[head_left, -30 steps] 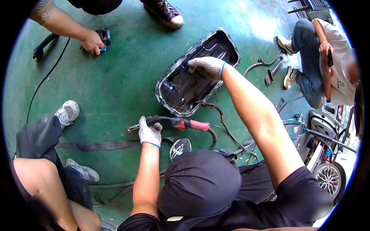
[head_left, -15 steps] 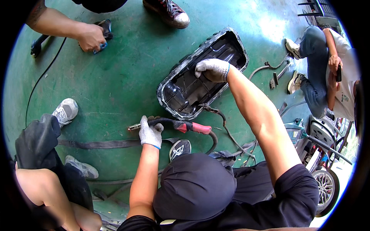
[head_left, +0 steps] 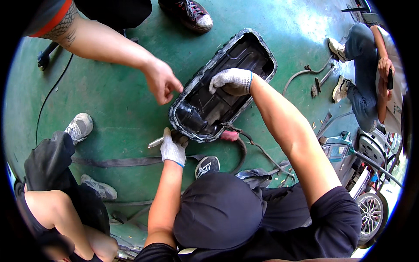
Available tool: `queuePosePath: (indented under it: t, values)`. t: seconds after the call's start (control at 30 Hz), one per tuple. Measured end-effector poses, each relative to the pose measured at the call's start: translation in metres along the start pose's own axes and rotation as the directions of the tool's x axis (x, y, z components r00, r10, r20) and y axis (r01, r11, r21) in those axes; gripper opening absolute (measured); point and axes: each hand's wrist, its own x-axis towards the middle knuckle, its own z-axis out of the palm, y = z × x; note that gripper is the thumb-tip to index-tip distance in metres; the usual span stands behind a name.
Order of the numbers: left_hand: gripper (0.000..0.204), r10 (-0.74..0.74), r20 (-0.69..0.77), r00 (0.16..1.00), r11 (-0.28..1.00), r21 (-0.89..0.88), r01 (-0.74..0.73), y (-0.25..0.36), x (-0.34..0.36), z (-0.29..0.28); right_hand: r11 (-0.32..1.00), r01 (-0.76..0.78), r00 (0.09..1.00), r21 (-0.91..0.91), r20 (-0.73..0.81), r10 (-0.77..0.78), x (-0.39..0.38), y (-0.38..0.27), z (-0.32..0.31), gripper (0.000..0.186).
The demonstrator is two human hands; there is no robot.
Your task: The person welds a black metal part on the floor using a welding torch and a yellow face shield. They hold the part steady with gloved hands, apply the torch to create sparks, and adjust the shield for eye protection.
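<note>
Your left hand (head_left: 173, 147), in a pale work glove, is closed around the torch (head_left: 229, 136) just left of the frame's centre, with the thumb pointing up. The torch's metal nozzle sticks out to the left of your thumb; its pink handle shows to the right, while the stretch between them is hidden behind the pan's lower end. A ribbed hose (head_left: 242, 155) curves down from the handle.

Your right hand (head_left: 231, 82), gloved too, is over the inside of the pan (head_left: 218, 102) with its fingers curled; you cannot tell from here whether they grip anything. The pan, black and long, lies slantwise in the upper middle of the frame, open side up, its rim scraped to a dull grey. At its lower right edge a dark cable (head_left: 262, 150) begins and trails toward the lower right.

A co-worker's hand (head_left: 160, 82) comes in from the upper left, index finger stretched out to the pan's left rim; whether it touches is unclear. Below your left hand a flat dark strap (head_left: 118, 163) runs across the green floor (head_left: 124, 118). At the right edge, a seated person holds a dark phone (head_left: 390, 79), above a spoked wheel (head_left: 371, 214) in the lower right.
</note>
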Motion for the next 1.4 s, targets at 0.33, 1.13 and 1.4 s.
queuePosePath:
  t: [0.33,1.13,1.4]
  values:
    - [0.032,0.142,-0.085,0.986,0.959,0.257,-0.116,0.017,-0.034,-0.006,0.917,0.0,0.993,-0.398,-0.11,-0.048,-0.001,-0.012,0.021,0.023]
    - [0.029,0.037,0.094,0.995,0.723,0.685,-0.092,0.028,-0.016,0.162,0.866,-0.035,0.608,-0.499,-0.698,-0.378,-0.091,0.027,0.088,0.038]
    - [0.029,0.118,-0.024,0.993,0.628,0.776,-0.056,0.038,0.023,0.157,0.875,0.0,0.617,-0.484,-0.688,-0.38,-0.087,0.031,0.092,0.037]
